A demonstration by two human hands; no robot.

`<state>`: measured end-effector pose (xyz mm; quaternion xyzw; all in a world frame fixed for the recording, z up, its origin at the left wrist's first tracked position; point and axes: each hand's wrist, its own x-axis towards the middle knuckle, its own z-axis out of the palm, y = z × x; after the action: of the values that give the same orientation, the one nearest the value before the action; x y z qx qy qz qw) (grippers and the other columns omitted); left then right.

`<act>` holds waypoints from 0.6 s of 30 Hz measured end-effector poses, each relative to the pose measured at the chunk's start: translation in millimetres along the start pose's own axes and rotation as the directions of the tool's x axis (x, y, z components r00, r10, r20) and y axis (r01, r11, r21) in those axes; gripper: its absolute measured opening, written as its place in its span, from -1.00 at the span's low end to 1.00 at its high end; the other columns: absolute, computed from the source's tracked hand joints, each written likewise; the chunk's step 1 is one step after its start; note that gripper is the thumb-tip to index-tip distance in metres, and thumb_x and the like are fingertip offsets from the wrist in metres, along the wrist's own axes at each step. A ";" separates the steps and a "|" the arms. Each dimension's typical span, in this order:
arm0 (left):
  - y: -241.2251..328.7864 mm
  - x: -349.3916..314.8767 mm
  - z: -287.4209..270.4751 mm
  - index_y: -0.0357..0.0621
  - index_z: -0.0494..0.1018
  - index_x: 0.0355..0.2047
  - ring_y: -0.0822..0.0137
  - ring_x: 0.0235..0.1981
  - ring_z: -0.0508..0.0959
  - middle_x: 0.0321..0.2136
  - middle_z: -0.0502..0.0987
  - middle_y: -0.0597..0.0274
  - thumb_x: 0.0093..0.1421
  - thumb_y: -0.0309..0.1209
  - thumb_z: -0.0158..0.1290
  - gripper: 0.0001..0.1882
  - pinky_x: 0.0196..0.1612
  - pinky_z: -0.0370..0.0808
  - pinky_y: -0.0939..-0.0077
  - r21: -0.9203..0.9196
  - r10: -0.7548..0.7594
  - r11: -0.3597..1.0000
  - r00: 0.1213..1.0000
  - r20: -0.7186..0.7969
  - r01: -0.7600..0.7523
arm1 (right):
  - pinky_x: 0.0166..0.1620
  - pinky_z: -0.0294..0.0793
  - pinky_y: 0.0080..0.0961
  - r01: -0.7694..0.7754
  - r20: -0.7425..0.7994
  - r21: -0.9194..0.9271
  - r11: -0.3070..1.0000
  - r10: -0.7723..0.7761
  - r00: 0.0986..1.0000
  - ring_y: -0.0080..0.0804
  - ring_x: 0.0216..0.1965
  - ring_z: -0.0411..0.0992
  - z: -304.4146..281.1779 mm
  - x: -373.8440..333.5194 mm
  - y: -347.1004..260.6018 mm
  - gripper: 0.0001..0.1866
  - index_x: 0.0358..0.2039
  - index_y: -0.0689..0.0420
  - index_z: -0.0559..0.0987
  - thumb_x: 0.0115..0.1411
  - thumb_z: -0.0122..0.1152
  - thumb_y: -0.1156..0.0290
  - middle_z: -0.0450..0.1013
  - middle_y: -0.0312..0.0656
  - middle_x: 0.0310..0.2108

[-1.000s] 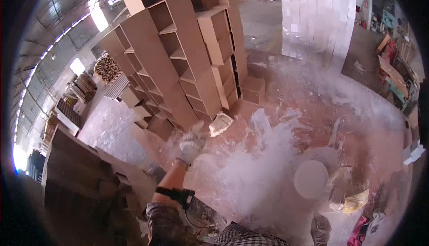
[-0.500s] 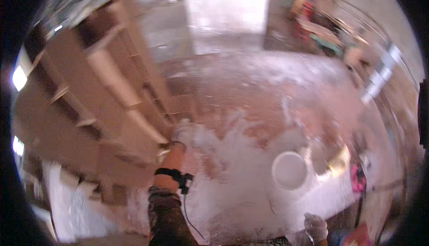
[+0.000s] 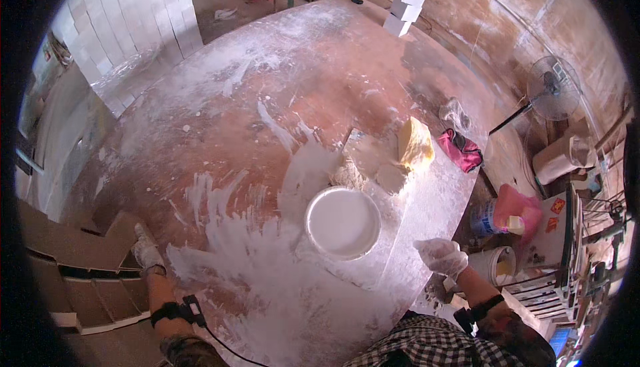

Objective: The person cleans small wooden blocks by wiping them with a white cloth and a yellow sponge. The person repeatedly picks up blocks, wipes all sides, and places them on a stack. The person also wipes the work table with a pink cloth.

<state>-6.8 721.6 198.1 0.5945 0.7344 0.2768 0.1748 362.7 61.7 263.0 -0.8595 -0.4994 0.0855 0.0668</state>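
My left hand (image 3: pixel 147 252), in a thin whitish glove, lies at the edge of brown cardboard pieces (image 3: pixel 107 244) at the lower left. Its fingers look stretched out along the cardboard. My right hand (image 3: pixel 441 258), gloved too, hovers near the table's right edge, fingers curled together; whether they hold anything is hidden. Between the hands, nearer the right one, stands a round white tub (image 3: pixel 343 224) of smooth white paste or liquid. Behind it are a yellow sponge-like block (image 3: pixel 415 144) and a crumbly beige lump (image 3: pixel 347 174).
White smears cover the reddish tabletop (image 3: pixel 233 147). A pink-and-black cloth item (image 3: pixel 460 149) lies at its right edge. Beyond stand a fan (image 3: pixel 553 87), a white bucket (image 3: pixel 501 265) and a pink plastic bag (image 3: pixel 517 212). White boxes (image 3: pixel 408 6) are stacked at the back.
The view has swung right and sharpened. The tall cardboard stack has shifted to the lower left of the picture with my left hand. My right hand has come further into view.
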 end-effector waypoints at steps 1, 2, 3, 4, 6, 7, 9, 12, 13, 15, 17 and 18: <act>16.9 -20.5 1.4 -0.44 0.56 -0.51 -0.03 -0.37 0.54 -0.54 0.55 -0.21 0.20 0.36 -0.32 -0.05 -0.20 0.42 0.13 -0.055 0.014 0.998 0.999 0.044 -0.011 | -0.43 0.49 -0.26 0.068 -0.036 -0.095 0.993 -0.072 0.997 -0.16 -0.51 0.47 -1.3 -0.2 5.4 -0.83 -0.28 0.09 0.59 0.15 0.09 0.39 0.48 -0.20 -0.56; 31.3 -41.0 -7.6 -0.48 0.56 -0.40 0.00 -0.35 0.54 -0.46 0.55 -0.24 0.23 0.33 -0.33 -0.07 -0.20 0.43 0.15 -0.103 0.025 0.995 0.997 0.071 -0.018 | -0.31 0.50 -0.24 -0.095 0.006 -0.034 0.995 0.095 0.995 -0.13 -0.41 0.47 -3.9 2.2 5.7 -0.73 -0.14 0.08 0.56 0.11 0.11 0.43 0.50 -0.17 -0.41; 42.4 -59.5 -17.5 -0.48 0.56 -0.40 0.00 -0.35 0.54 -0.46 0.55 -0.24 0.23 0.33 -0.33 -0.07 -0.20 0.43 0.15 -0.095 0.026 0.995 0.997 0.077 -0.018 | -0.31 0.50 -0.24 -0.099 0.014 -0.031 0.995 0.100 0.995 -0.13 -0.41 0.47 -3.4 8.2 11.1 -0.73 -0.14 0.08 0.56 0.11 0.11 0.43 0.50 -0.17 -0.41; 53.5 -76.6 -28.6 -0.46 0.53 -0.26 0.04 -0.30 0.53 -0.37 0.55 -0.21 0.24 0.26 -0.24 -0.16 -0.18 0.44 0.17 -0.190 0.104 0.978 0.991 0.086 -0.086 | -0.29 0.50 -0.23 -0.045 -0.124 -0.129 0.991 0.029 0.992 -0.13 -0.35 0.46 0.7 18.4 19.7 -0.70 -0.07 0.08 0.48 0.14 0.07 0.44 0.46 -0.14 -0.33; 59.3 -95.6 -44.1 -0.45 0.49 -0.13 0.08 -0.25 0.53 -0.27 0.55 -0.17 0.26 0.19 -0.15 -0.23 -0.16 0.45 0.18 -0.270 0.181 0.950 0.980 0.077 -0.154 | -0.09 0.43 -0.19 -0.051 -0.210 -0.176 0.983 0.013 0.978 -0.07 -0.11 0.39 -9.2 47.4 18.5 -0.55 0.10 0.11 0.32 0.15 0.01 0.46 0.34 -0.05 -0.08; 56.2 -102.8 -55.8 -0.44 0.44 -0.08 0.09 -0.22 0.51 -0.19 0.52 -0.11 0.23 0.10 -0.04 -0.30 -0.12 0.45 0.24 -0.590 0.166 0.807 0.971 0.174 -0.033 | 0.10 0.37 -0.18 -0.097 -0.167 -0.121 0.988 0.077 0.983 -0.02 0.07 0.32 -20.3 66.4 12.4 -0.43 0.20 0.15 0.24 0.13 0.00 0.46 0.26 0.01 0.09; 67.9 -133.7 -76.3 -0.44 0.39 -0.02 0.11 -0.18 0.50 -0.11 0.48 -0.05 0.21 0.02 0.07 -0.34 -0.07 0.44 0.30 -0.816 0.193 0.566 0.943 0.270 0.118 | 0.21 0.21 -0.16 -0.024 -0.140 -0.254 0.967 -0.012 0.990 0.02 0.19 0.18 -19.9 94.5 24.3 -0.34 0.25 0.18 0.16 0.09 -0.01 0.46 0.16 0.03 0.19; 93.1 -221.6 -110.2 -0.39 0.40 -0.04 0.14 -0.19 0.51 -0.14 0.49 0.04 0.17 -0.09 0.16 -0.42 -0.12 0.48 0.31 -0.785 0.098 0.554 0.915 0.391 0.276 | 0.35 -0.06 -0.12 0.047 0.052 -0.341 0.939 -0.031 0.998 0.04 0.35 -0.07 -25.4 128.7 37.9 -0.23 0.31 0.25 0.05 0.04 -0.02 0.48 -0.03 0.03 0.33; 77.6 -249.2 -114.1 -0.37 0.40 -0.04 0.15 -0.17 0.51 -0.14 0.49 0.09 0.17 -0.07 0.15 -0.42 -0.13 0.49 0.30 -0.706 0.031 0.692 0.971 0.238 0.151 | 0.38 -0.17 -0.10 0.047 0.202 -0.296 0.954 0.014 0.979 0.03 0.39 -0.18 -25.0 137.9 40.1 -0.21 0.31 0.29 0.03 0.02 -0.04 0.49 -0.10 0.01 0.37; 73.5 -306.8 -137.7 -0.32 0.39 -0.01 0.14 -0.16 0.51 -0.11 0.49 0.10 0.20 -0.03 0.10 -0.42 -0.14 0.50 0.31 -0.256 0.451 0.861 0.893 -0.019 -0.440 | 0.32 0.03 -0.03 0.129 -0.014 -0.239 0.963 -0.136 0.991 0.03 0.36 -0.10 0.6 148.0 62.4 -0.23 0.29 0.18 0.12 -0.02 -0.03 0.52 0.00 -0.04 0.32; 17.1 -363.2 -151.2 -0.30 0.34 0.05 0.08 -0.12 0.50 -0.06 0.46 0.01 0.24 -0.03 0.02 -0.41 -0.10 0.49 0.29 -0.451 0.423 0.842 0.881 0.213 -0.296 | 0.21 0.23 -0.04 0.317 -0.053 -0.242 0.917 -0.339 0.939 0.02 0.25 0.10 -9.9 165.0 54.9 -0.28 0.25 0.05 0.21 -0.02 -0.02 0.52 0.15 -0.11 0.22; 21.1 -401.0 -157.7 -0.29 0.33 0.06 0.08 -0.10 0.49 -0.04 0.46 0.02 0.23 -0.04 0.04 -0.41 -0.08 0.48 0.27 -0.565 0.330 0.819 0.888 0.320 -0.101 | 0.21 0.23 -0.04 0.342 -0.040 -0.229 0.911 -0.360 0.932 0.02 0.25 0.10 -1.9 164.5 64.5 -0.28 0.25 0.05 0.21 -0.02 -0.02 0.52 0.15 -0.11 0.22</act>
<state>10.2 304.3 306.0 0.6471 0.5019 0.3592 0.4476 497.8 172.9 238.7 -0.7608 -0.6487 -0.0184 0.0066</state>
